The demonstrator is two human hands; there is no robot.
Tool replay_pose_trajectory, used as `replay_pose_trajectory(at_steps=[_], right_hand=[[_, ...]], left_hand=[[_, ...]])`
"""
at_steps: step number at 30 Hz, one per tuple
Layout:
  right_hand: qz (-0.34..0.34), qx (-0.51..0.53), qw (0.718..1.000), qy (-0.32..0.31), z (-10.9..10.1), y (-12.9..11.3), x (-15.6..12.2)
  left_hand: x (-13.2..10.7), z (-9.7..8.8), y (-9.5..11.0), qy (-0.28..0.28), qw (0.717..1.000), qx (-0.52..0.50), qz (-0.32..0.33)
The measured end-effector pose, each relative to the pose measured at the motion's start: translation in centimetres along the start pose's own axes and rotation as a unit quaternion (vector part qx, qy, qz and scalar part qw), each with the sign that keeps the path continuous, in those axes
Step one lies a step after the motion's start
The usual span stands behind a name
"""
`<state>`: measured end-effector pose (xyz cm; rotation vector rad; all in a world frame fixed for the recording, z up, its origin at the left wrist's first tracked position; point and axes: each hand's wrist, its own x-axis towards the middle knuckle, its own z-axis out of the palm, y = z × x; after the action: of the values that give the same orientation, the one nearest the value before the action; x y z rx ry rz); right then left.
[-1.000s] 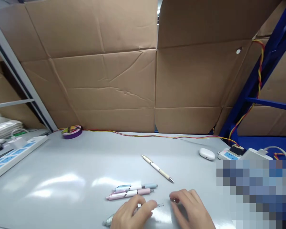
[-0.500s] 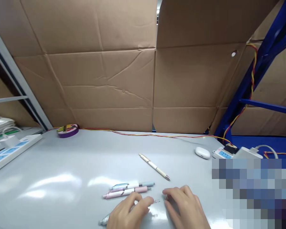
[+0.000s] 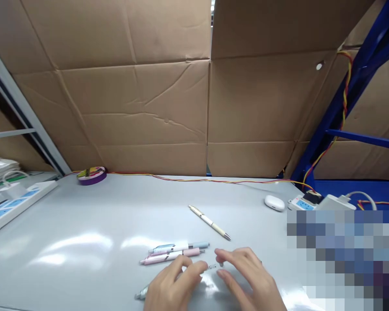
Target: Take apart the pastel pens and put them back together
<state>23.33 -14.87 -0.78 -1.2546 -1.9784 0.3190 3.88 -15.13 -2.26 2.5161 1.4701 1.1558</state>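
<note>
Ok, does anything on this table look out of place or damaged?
Nothing spilled or broken. The cream pen lies slanted, apart from the pink pen and blue pen, which lie side by side. The left hand grips a grey pen; the right hand is at its tip.

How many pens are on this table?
4: cream pen mid-table, blue pen and pink pen side by side, a fourth pen in the left hand, mostly hidden.

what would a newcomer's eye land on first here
Low on the glossy grey table, the left hand grips a slim grey pen, the right hand at its tip. Just beyond lie a pink pen and a pale blue pen side by side; creased brown cardboard sheets wall the back.
</note>
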Motion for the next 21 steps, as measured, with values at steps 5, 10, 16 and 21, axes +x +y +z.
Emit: replay_pose_trajectory(at_steps=[5,10,16,21], right_hand=[[0.020,0.052,0.998,-0.003,0.6,-1.3,0.4],[0.035,0.057,0.997,-0.034,0.2,-2.0,1.1],[0.110,-0.198,0.974,0.003,-1.4,-0.7,2.3],[0.129,-0.336,0.932,-0.042,-0.4,-1.2,4.0]], left_hand=[[0.2,-0.6,0.0,-0.009,0.999,-0.026,0.024],[0.3,-0.7,0.2,0.028,0.999,-0.043,-0.007],[1.2,-1.0,0.5,-0.089,0.995,-0.011,-0.052],[1.5,-0.5,0.0,-0.078,0.996,0.025,-0.025]])
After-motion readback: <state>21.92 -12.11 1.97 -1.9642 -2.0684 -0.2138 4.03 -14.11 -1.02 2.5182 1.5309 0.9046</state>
